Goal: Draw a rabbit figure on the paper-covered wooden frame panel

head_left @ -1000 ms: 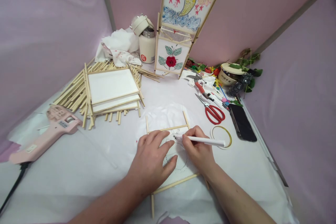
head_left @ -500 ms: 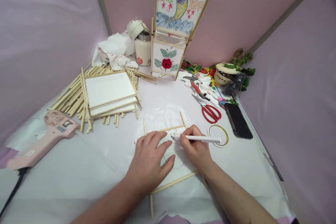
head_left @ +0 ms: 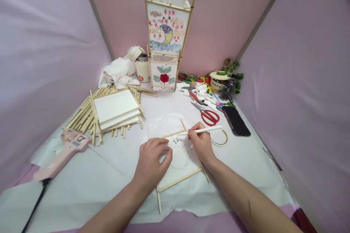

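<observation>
My right hand (head_left: pixel 201 142) is closed around a white pen (head_left: pixel 209 129), whose tip points left toward the top of a white panel (head_left: pixel 179 176). Thin wooden sticks (head_left: pixel 180 180) frame the panel, and a dotted circle with small dark marks above it is drawn on its face. Over the panel's left side lies my left hand (head_left: pixel 153 158), flat, with its fingers apart and the fingertips near the drawing. Part of the left stick is hidden beneath it. Just right of my right hand, a roll of tape (head_left: pixel 226 137) rests on the table.
Red-handled scissors (head_left: pixel 210 117), pliers (head_left: pixel 194 97) and a phone (head_left: pixel 236 121) lie to the right. A decorated stick-framed tower (head_left: pixel 164 49) stands behind, beside a bottle (head_left: pixel 142 69). On the left are wooden sticks (head_left: pixel 79 113), framed panels (head_left: pixel 116 106) and a pink glue gun (head_left: pixel 64 156).
My right hand and the pen have shifted up and away from the small marks, uncovering more of the circle. My left hand has drawn back slightly left. The head view has tilted up.
</observation>
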### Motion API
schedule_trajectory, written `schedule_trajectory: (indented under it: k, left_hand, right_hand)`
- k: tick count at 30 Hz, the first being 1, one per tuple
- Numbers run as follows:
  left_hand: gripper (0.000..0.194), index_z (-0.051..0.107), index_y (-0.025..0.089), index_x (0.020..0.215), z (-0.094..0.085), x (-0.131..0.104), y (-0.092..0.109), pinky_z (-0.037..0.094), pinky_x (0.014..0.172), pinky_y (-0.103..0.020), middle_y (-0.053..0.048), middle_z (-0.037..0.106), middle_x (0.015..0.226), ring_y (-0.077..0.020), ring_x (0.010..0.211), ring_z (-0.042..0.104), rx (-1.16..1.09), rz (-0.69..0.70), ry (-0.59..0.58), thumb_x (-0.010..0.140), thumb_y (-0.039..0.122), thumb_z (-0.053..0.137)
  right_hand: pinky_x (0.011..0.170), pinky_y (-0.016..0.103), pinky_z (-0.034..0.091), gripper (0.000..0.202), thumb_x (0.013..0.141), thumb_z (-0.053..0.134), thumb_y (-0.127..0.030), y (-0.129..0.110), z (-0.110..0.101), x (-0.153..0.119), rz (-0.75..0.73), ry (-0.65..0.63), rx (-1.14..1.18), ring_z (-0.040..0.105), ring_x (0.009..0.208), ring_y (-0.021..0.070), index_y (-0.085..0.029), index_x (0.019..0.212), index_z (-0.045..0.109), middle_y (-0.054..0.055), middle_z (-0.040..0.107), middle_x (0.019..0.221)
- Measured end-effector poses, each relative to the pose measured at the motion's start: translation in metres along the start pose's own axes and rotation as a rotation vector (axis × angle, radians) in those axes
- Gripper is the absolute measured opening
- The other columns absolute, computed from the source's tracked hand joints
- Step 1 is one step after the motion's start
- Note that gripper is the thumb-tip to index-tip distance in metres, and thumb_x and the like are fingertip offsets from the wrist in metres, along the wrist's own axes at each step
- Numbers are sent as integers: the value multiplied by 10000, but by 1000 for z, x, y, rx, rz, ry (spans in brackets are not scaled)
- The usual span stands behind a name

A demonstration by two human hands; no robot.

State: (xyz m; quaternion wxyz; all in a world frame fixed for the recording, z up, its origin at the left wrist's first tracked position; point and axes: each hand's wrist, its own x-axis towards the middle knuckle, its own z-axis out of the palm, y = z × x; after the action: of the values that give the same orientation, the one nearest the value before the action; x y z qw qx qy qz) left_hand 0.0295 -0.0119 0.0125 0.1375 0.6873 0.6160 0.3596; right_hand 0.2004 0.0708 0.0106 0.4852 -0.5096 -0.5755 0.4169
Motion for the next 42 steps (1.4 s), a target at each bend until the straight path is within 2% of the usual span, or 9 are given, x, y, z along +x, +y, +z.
schedule_trajectory:
  k: [3, 10, 20, 24, 31, 35, 38, 42]
  left_hand:
    - [175, 664, 244, 767, 0, 2, -3, 413, 901, -450, -27, 692, 1012, -240, 1015, 597, -37, -53, 27, 870, 284, 527]
    - [178, 682, 240, 764, 2, 3, -2, 423, 909, -449, -33, 702, 995, -247, 1005, 604, -14, -46, 42, 849, 299, 537]
    - [184, 697, 243, 760, 1, 1, 1, 437, 933, -433, -36, 715, 978, -244, 997, 610, -46, -49, 62, 819, 311, 537]
    - [187, 701, 252, 735, 0, 0, 1, 434, 943, -427, -29, 719, 968, -244, 1000, 611, -94, -61, 69, 812, 315, 542]
    - [307, 645, 222, 617, -5, 1, -3, 470, 876, -341, -22, 714, 904, -208, 931, 636, -235, -125, 141, 854, 356, 504]
    - [280, 646, 199, 690, -7, 1, -6, 491, 839, -312, -30, 703, 872, -204, 915, 644, -303, -178, 230, 868, 342, 484]
    - [226, 643, 192, 796, -6, 1, -8, 486, 873, -304, -58, 661, 1029, -208, 1042, 601, -317, -175, 298, 869, 344, 493]
    - [179, 620, 204, 949, -3, 0, -12, 466, 931, -331, -87, 531, 1196, -216, 1205, 494, -278, -145, 355, 870, 313, 503]
  right_hand:
    - [564, 253, 377, 152, 785, 550, -269, 3, 0, 0, -33, 12, -21, 461, 563, 133, -227, 672, 457, -63, 479, 560]
    - [568, 257, 354, 147, 769, 547, -277, 6, 1, -1, -47, 9, -49, 436, 556, 136, -231, 670, 450, -73, 461, 538]
    - [560, 246, 373, 73, 738, 551, -272, -7, -15, -1, -17, -179, -54, 505, 587, 139, -207, 762, 575, -41, 584, 616]
    - [559, 249, 374, 73, 717, 552, -255, -4, -16, -7, -16, -152, -65, 507, 585, 141, -201, 745, 593, -28, 602, 616]
    - [615, 257, 378, 104, 776, 527, -269, 3, -9, -22, -78, -50, -62, 509, 619, 140, -206, 699, 558, -37, 571, 605]
    - [638, 256, 379, 143, 836, 518, -318, -2, -10, -26, -134, -40, -67, 503, 659, 139, -210, 764, 577, -32, 574, 673]
    - [667, 258, 394, 193, 869, 503, -374, -4, -12, -27, -181, -26, -68, 515, 711, 145, -211, 884, 605, -12, 598, 778]
    - [682, 269, 434, 282, 895, 459, -413, 2, -15, -25, -211, -33, -55, 562, 730, 155, -204, 1022, 599, 9, 625, 833]
